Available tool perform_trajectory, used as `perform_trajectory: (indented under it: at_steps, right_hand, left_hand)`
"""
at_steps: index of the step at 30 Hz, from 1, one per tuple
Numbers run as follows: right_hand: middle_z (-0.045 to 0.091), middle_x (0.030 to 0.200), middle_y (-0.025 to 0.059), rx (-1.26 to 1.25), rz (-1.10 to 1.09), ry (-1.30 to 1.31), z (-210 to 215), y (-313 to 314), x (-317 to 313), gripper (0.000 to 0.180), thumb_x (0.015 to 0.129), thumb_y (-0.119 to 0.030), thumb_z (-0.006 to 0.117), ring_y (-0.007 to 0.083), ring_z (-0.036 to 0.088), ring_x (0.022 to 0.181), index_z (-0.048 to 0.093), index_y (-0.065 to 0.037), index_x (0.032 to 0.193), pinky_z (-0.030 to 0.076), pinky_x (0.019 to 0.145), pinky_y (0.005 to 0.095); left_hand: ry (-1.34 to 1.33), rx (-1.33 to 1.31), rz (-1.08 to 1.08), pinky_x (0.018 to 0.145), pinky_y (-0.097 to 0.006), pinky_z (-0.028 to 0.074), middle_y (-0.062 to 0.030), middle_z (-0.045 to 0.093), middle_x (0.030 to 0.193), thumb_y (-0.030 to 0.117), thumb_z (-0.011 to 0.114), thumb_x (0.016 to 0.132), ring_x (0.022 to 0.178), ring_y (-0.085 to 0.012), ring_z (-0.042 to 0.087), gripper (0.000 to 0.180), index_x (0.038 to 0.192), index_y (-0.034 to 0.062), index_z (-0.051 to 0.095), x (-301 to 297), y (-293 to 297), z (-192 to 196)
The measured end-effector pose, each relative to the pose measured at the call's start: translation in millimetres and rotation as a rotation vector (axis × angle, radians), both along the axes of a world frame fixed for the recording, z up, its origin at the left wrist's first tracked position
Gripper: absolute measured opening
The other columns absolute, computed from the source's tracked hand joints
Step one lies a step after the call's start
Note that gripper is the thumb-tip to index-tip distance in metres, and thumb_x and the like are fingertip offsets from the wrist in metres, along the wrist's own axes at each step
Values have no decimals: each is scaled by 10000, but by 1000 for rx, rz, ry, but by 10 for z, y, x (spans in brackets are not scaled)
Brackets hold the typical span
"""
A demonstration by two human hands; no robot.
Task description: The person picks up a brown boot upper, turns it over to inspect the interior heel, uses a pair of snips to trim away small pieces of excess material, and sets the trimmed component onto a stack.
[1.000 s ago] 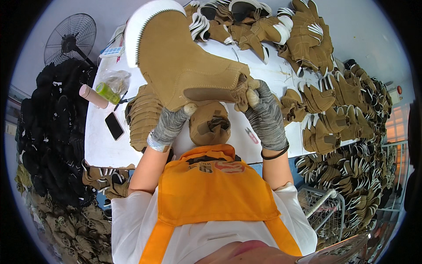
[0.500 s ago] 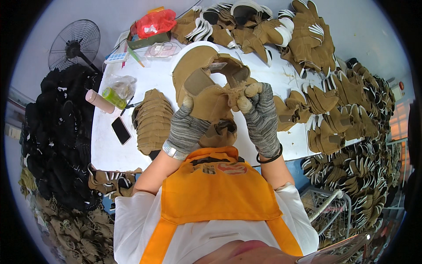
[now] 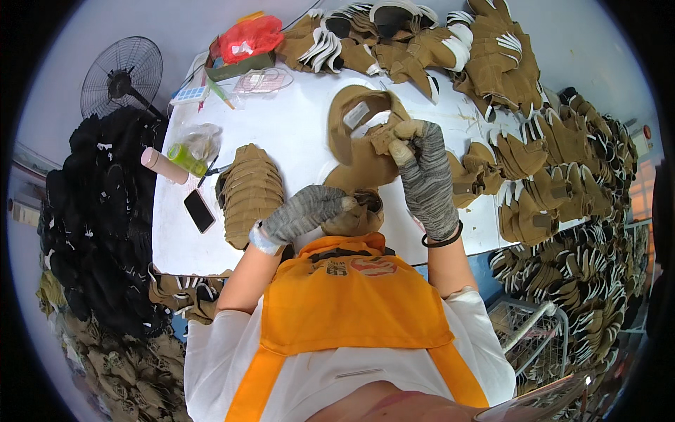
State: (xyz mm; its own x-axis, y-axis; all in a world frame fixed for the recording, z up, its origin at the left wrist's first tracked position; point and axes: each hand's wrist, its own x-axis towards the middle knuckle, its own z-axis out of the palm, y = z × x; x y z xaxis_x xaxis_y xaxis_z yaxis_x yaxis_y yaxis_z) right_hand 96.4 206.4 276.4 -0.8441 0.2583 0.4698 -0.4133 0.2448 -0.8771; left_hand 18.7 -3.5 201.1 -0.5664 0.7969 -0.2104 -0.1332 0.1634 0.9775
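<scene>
My right hand (image 3: 427, 176), in a grey knit glove with light fingertips, pinches the edge of a brown boot upper (image 3: 346, 137). This upper hangs tilted over the table, its lower part smeared by motion and a pale label inside its opening. My left hand (image 3: 306, 211), gloved alike, is closed, its fingertips at the rim of a second brown boot upper (image 3: 360, 216) close to my apron. What those fingers hold is hidden. Left of them lies a row of nested brown pieces (image 3: 252, 193).
Brown uppers with white edges (image 3: 524, 158) crowd the table's right side and far edge. A phone (image 3: 199, 210), a pink bottle (image 3: 164, 165), a green bottle (image 3: 185, 159) and a box with a red bag (image 3: 246, 56) occupy the left. A wire cart (image 3: 534, 337) stands lower right.
My left hand has let go of the held upper and moved down to the second one. The right hand keeps its pinch while the upper has swung and turned to the right.
</scene>
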Motion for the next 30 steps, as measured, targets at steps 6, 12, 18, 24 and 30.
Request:
perform_trajectory:
  at_steps: [6, 12, 18, 24, 30]
  right_hand:
    - [581, 981, 75, 237, 59, -47, 71, 55, 100, 165, 930, -95, 566, 189, 571, 899, 540, -39, 1082, 472, 833, 302]
    - [562, 1064, 56, 251, 259, 30, -74, -43, 80, 187, 958, -148, 540, 174, 548, 989, 510, -59, 1120, 446, 901, 301]
    - [591, 962, 64, -27, 96, -135, -2, -218, 132, 203, 930, -191, 593, 175, 574, 918, 566, -44, 1068, 466, 818, 293]
    - [572, 817, 113, 421, -66, -102, 79, -240, 159, 241, 849, -251, 691, 279, 543, 779, 620, -30, 912, 453, 751, 369]
    - [573, 792, 130, 536, -136, 20, -109, -247, 109, 167, 911, -169, 595, 287, 554, 724, 619, -4, 907, 451, 672, 390]
  left_hand:
    - [1183, 178, 500, 862, -373, 439, -78, 622, 936, 386, 786, 693, 912, -221, 569, 441, 958, 53, 668, 133, 110, 843]
    - [1429, -266, 243, 853, -426, 416, -106, 601, 913, 316, 779, 635, 900, -296, 557, 418, 938, 47, 677, 175, 242, 826]
    - [1491, -48, 363, 750, -414, 407, -69, 561, 763, 269, 777, 556, 737, -284, 527, 316, 736, 46, 643, 121, 285, 702]
    - [1493, -105, 400, 732, -427, 404, -61, 565, 773, 280, 761, 591, 776, -273, 533, 253, 731, 87, 676, 245, 318, 738]
    - [1463, 23, 415, 773, -426, 386, -25, 536, 754, 187, 747, 527, 792, -244, 526, 219, 697, 93, 646, 312, 389, 581]
